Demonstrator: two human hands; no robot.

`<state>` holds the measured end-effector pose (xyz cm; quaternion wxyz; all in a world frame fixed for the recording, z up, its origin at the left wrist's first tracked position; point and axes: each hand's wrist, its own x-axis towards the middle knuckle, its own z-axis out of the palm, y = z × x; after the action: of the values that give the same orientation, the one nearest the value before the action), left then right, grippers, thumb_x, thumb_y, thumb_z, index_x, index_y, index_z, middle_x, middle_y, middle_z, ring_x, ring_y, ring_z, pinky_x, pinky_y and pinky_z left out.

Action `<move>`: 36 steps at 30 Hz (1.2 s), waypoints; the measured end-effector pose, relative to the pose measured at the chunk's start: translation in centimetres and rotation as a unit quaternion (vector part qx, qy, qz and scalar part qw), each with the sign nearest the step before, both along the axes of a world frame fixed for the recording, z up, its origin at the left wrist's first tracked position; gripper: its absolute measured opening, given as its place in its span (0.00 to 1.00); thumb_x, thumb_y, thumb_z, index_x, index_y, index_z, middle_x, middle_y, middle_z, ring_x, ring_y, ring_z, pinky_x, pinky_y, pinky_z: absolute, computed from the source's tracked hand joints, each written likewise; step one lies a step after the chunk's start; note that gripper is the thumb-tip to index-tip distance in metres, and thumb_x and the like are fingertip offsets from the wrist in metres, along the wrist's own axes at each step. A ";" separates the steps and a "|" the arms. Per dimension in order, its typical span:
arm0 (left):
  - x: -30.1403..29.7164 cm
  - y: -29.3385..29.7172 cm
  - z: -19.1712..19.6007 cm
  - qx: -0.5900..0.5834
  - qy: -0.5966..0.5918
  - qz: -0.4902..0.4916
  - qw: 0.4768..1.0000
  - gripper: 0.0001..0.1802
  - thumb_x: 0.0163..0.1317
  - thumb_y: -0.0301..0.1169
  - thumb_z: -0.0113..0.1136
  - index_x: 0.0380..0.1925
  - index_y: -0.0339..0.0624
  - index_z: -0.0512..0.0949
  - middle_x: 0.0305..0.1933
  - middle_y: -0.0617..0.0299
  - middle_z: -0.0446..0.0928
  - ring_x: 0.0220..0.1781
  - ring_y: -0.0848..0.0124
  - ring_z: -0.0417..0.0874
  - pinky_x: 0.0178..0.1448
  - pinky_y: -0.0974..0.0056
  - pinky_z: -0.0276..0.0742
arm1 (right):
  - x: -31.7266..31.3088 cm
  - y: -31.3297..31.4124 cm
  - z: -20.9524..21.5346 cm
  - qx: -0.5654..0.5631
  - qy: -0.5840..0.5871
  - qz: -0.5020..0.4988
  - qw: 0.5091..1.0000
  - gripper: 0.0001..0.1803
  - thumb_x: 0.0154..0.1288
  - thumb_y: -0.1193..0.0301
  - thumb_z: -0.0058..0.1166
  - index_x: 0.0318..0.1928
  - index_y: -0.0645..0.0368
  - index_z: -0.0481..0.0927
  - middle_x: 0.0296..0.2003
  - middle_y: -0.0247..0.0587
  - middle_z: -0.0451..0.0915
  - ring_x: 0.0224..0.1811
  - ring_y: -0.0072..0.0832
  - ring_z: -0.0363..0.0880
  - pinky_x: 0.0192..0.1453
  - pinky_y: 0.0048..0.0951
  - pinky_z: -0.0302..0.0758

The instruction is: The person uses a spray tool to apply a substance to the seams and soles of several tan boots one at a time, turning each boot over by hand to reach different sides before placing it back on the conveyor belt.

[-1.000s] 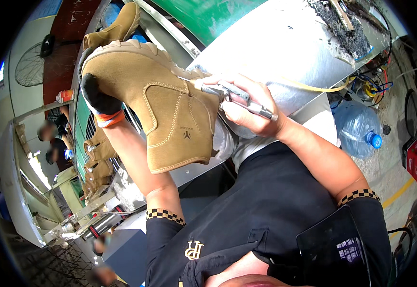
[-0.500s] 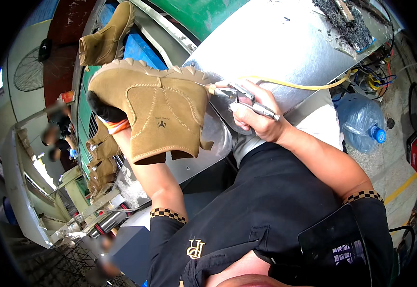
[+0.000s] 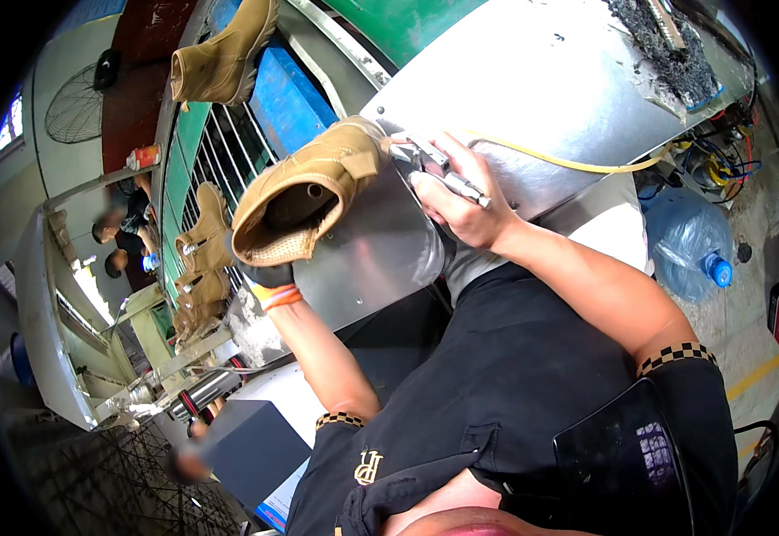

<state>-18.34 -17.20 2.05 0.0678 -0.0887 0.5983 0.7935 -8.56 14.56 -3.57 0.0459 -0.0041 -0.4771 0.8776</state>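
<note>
The left hand [image 3: 269, 273] grasps the boot [image 3: 327, 159] from below; the right hand [image 3: 474, 204] clasps a metal tool [image 3: 431, 157] beside it, best held steady

dark shirt [image 3: 496, 357] | checkered sleeve bands [image 3: 678, 355] | gold chest emblem [image 3: 369, 466] | left hand [image 3: 267, 272]: dark glove [image 3: 273, 274], orange-white cuff [image 3: 279, 297]

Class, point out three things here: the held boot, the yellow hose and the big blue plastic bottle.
Held boot [image 3: 316, 161]: head view, on the outer side of its shaft.
Yellow hose [image 3: 577, 166]: head view, on its middle stretch.
Blue plastic bottle [image 3: 684, 239]: head view, on its clear body.
</note>
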 end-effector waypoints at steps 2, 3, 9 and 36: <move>2.3 -1.1 -1.5 -0.036 0.015 0.064 0.997 0.32 0.69 0.44 0.53 0.68 0.40 0.62 0.68 0.52 0.68 0.68 0.56 0.70 0.71 0.48 0.68 | -0.6 -0.6 -0.6 0.030 0.010 -0.017 0.999 0.21 0.64 0.74 0.47 0.58 0.60 0.73 0.25 0.27 0.69 0.22 0.12 0.64 0.26 0.18 0.63; 3.4 -4.1 -2.5 0.073 -0.019 0.105 0.992 0.32 0.69 0.44 0.53 0.68 0.40 0.62 0.68 0.52 0.68 0.68 0.57 0.70 0.71 0.50 0.68 | -0.6 -0.5 -0.4 0.053 0.006 -0.014 0.999 0.21 0.62 0.73 0.50 0.56 0.61 0.74 0.30 0.31 0.73 0.29 0.16 0.68 0.35 0.21 0.67; 9.7 -0.1 -1.8 -0.287 0.065 -0.111 0.949 0.33 0.70 0.49 0.51 0.68 0.42 0.62 0.69 0.52 0.67 0.69 0.56 0.70 0.70 0.49 0.69 | -1.0 -1.0 -0.3 0.104 0.000 0.002 0.995 0.22 0.60 0.69 0.54 0.55 0.61 0.73 0.29 0.37 0.77 0.30 0.20 0.73 0.38 0.26 0.72; 20.2 11.7 -0.9 0.236 -0.293 -0.030 0.926 0.40 0.70 0.56 0.47 0.70 0.38 0.56 0.70 0.44 0.62 0.66 0.46 0.71 0.61 0.48 0.80 | 3.2 -0.5 -0.9 0.076 0.009 0.058 0.995 0.22 0.59 0.70 0.53 0.54 0.63 0.73 0.34 0.43 0.77 0.31 0.26 0.76 0.38 0.29 0.73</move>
<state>1.88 -5.52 1.19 0.2827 -0.2804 0.3498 0.8480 -5.38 14.07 -4.45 -0.0012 0.0348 -0.5411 0.8403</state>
